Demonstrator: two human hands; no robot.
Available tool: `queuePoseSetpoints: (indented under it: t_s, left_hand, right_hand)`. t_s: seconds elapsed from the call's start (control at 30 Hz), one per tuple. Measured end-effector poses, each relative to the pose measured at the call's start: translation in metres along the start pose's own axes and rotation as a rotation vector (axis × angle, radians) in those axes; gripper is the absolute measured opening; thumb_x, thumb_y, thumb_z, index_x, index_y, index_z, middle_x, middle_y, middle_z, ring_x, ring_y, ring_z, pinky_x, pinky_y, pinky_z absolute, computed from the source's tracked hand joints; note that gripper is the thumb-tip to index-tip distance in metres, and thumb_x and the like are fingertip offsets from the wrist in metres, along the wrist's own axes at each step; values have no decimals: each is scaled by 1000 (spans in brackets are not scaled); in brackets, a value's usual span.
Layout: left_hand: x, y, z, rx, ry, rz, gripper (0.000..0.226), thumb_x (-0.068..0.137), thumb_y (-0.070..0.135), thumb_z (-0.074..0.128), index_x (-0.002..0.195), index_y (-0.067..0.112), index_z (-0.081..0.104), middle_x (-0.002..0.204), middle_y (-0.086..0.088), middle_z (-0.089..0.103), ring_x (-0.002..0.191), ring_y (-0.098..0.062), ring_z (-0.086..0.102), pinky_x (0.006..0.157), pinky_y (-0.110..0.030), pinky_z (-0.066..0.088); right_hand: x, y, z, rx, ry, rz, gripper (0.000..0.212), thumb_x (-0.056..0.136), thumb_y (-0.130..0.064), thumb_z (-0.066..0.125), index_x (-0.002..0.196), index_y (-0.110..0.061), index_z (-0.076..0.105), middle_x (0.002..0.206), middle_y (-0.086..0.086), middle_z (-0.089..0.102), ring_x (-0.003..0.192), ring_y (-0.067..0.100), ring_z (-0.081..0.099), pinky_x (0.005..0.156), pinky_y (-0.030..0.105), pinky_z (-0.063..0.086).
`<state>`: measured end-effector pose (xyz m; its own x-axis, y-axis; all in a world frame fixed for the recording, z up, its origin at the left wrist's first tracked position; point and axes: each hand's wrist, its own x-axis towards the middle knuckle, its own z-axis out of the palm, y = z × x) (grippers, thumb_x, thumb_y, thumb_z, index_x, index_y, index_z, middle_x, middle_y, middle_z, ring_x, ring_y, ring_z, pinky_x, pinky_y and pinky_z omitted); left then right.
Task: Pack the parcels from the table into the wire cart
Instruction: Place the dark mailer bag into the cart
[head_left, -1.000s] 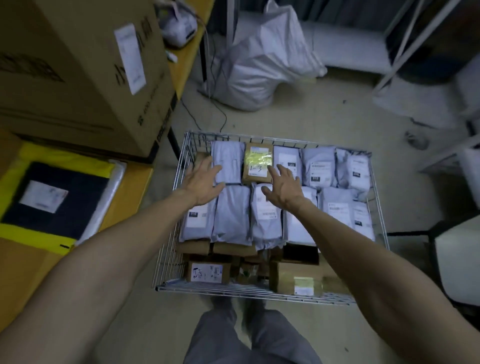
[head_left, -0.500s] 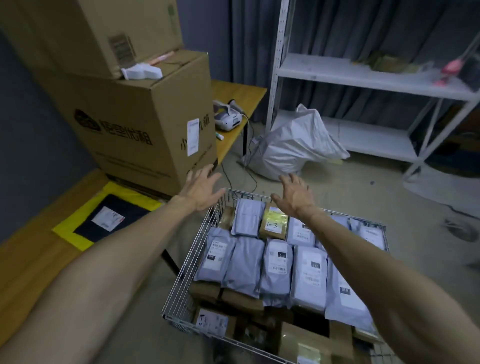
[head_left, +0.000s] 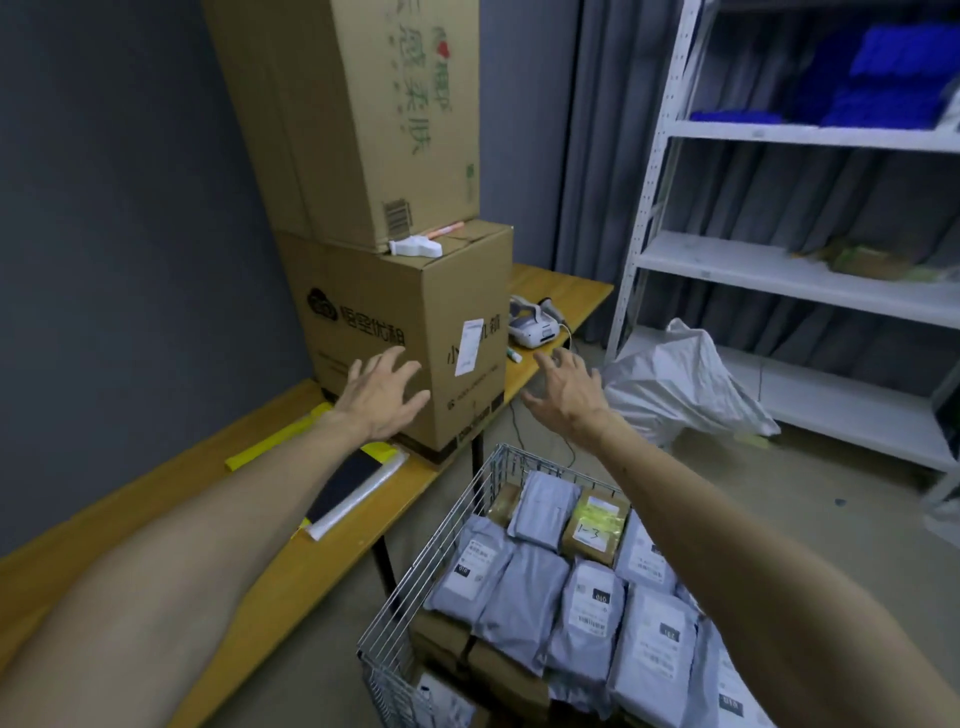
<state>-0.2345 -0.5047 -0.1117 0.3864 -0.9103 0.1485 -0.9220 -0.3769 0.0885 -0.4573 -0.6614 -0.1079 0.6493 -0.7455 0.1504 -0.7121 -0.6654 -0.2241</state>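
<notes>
Left hand (head_left: 382, 397) and right hand (head_left: 566, 387), fingers (head_left: 387, 364) spread, empty, flank the lower brown cardboard box (head_left: 415, 312): presumably a two-handed lift.

Both arms stretch out, fingers spread and empty: the left hand (head_left: 382, 397) in front of the lower cardboard box (head_left: 415, 306) on the table (head_left: 270, 587), the right hand (head_left: 566, 387) just off the box's right corner. Near right, the wire cart (head_left: 415, 587) holds grey parcels (head_left: 524, 587).
</notes>
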Motion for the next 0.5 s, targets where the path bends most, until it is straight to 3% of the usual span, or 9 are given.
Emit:
queuePoseSetpoints:
  t_s: [0.2,0.5]
  left_hand:
    - [-35,-66,-33,12,48,-101,54,100,52,39,146,23,42,161,-7,21,144,-30,27,119,-52,15]
    - [-99,-190,-51,34,50,-202,56,99,53,39,147,24,40,161,-8,20,144,-30,29,119,-51,17]
  right_hand:
    - [15,-68,-7,15,38,-92,66,92,-50,53,147,-20,32,149,13,36,136,33,34,108,53,30]
    - [19,-202,21,23,-26,-141,71,97,-51,48,155,-20,20,156,14,27,143,33,27,114,56,27]
